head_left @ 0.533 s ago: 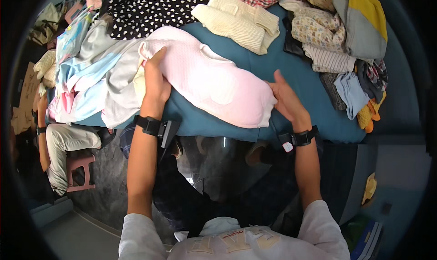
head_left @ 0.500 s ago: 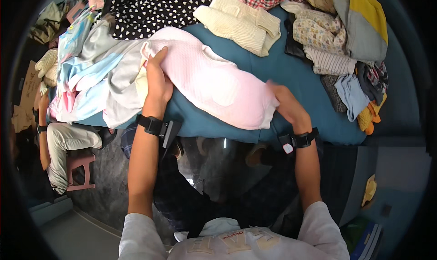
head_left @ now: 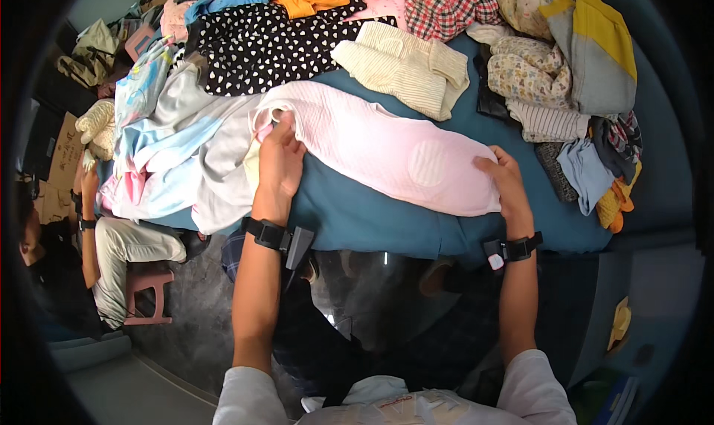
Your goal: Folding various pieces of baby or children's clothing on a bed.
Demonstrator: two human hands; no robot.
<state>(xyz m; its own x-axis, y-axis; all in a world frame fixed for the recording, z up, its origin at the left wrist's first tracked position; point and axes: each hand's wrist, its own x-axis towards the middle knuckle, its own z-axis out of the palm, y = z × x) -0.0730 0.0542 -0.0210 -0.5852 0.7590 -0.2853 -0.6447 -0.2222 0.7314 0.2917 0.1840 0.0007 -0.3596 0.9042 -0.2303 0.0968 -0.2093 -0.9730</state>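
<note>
A pair of pale pink quilted pants (head_left: 372, 139) with a round pale patch lies lengthwise across the blue cloth, folded into one long strip. At its wider left end my left hand (head_left: 281, 161) grips the white-edged opening, the fingers partly hidden by the fabric. My right hand (head_left: 506, 179) is closed on the narrow right end, thumb and fingers on the cloth. Between my hands the pants are stretched fairly flat. Under the left end is a heap of grey, light blue and pink soft cloth (head_left: 167, 153).
Beyond the pants lie a cream knit garment (head_left: 409, 64) and black cloth with white hearts (head_left: 260, 49). Several folded clothes (head_left: 547, 75) are piled at the right on the blue cloth (head_left: 357, 217). Another person (head_left: 85, 194) is at the far left by a pink stool (head_left: 151, 295).
The pink pants went from bulging to flatter and straighter. My right hand, blurred beside the end before, now grips it. The whole view has shifted slightly.
</note>
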